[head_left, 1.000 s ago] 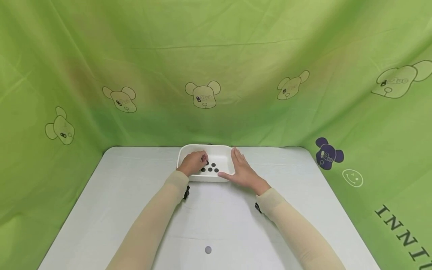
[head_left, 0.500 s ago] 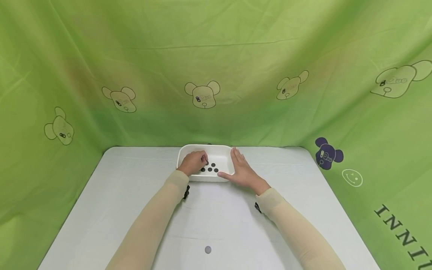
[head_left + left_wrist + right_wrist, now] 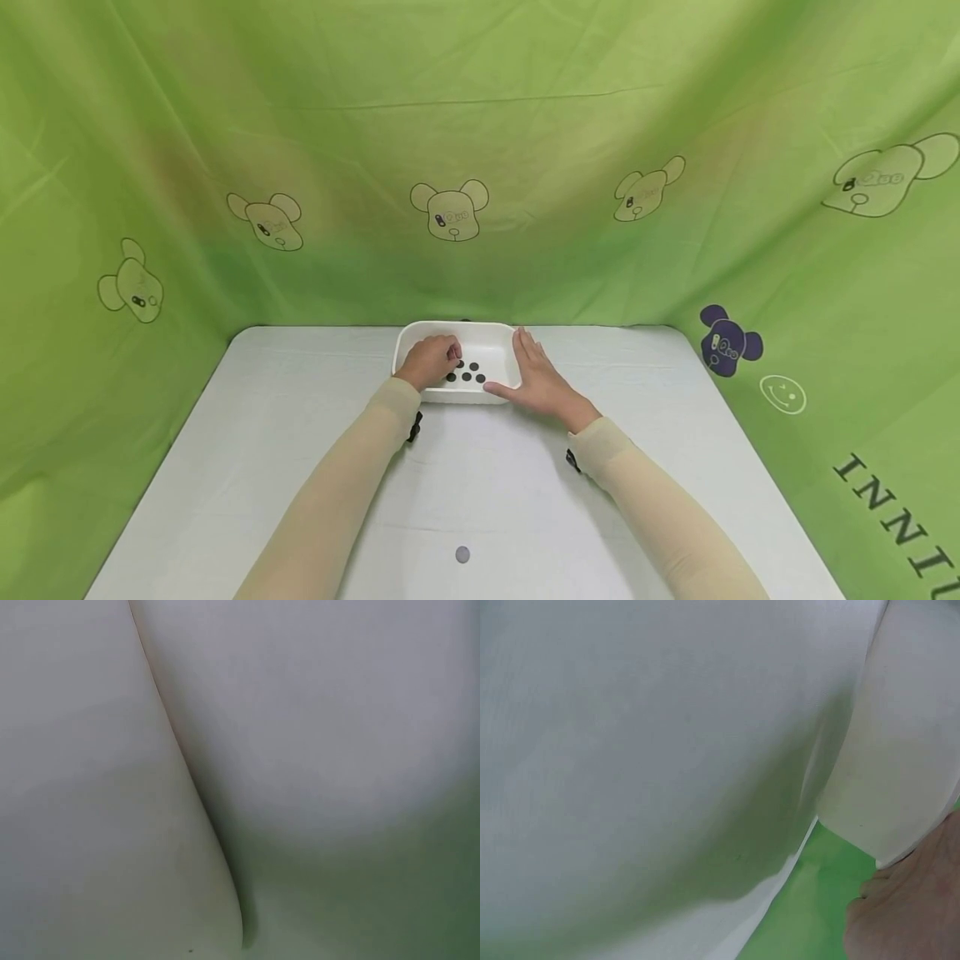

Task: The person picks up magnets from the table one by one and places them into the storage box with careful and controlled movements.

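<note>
A white rectangular box (image 3: 491, 397) stands at the far edge of the table. Several small black discs (image 3: 467, 377) lie on its floor. My left hand (image 3: 427, 361) reaches over the box's left side with bent fingers. One black disc (image 3: 460, 364) lies right at its fingertips; whether the fingers touch it is too small to see. My right hand (image 3: 542, 383) rests against the right end of the box, fingers straight and thumb spread along the front rim. Part of that hand (image 3: 911, 911) shows in the right wrist view. The left wrist view shows no fingers.
A small grey disc (image 3: 462, 554) lies on the white tabletop (image 3: 480, 483) near the front. Green cloth (image 3: 337, 275) with printed bear heads hangs at the back and both sides. A bit of something dark (image 3: 467, 320) shows behind the box's far rim.
The fingers of my left hand have shifted slightly off the disc beneath them, which now shows more fully. The right hand and the box have stayed in place.
</note>
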Tool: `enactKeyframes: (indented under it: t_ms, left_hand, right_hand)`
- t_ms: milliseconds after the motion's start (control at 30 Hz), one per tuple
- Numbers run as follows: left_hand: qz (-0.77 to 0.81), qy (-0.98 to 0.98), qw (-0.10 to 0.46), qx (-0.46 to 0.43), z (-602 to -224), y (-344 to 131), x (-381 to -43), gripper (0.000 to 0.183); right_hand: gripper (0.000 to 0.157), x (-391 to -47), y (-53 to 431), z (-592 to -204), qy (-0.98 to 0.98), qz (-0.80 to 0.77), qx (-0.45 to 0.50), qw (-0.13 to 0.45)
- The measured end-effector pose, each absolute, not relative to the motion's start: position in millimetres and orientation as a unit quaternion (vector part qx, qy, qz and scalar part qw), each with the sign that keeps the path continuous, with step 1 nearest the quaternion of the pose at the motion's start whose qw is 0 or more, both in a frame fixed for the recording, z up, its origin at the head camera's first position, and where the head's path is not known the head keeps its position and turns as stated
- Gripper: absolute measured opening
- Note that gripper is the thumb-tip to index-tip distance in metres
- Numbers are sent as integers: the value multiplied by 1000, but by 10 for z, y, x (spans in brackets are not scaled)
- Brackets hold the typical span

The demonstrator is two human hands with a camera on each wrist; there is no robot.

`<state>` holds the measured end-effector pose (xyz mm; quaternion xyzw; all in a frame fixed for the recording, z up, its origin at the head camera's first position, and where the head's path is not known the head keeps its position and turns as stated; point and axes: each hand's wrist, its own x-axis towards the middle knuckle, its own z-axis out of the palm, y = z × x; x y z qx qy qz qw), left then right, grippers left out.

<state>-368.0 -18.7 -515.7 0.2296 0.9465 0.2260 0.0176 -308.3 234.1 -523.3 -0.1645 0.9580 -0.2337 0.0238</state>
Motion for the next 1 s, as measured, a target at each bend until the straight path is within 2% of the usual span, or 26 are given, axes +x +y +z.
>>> enactKeyframes:
  t_ms: [433, 1000]
  left_hand:
    - [221, 950, 3, 219, -5165, -176, -3689, 5]
    - [215, 946, -27, 239, -4983, -301, -3557, 9]
  right_hand:
    - [128, -3074, 2344, -5217, 959, -229, -162, 25]
    - [128, -3096, 2349, -5236, 961, -220, -165, 23]
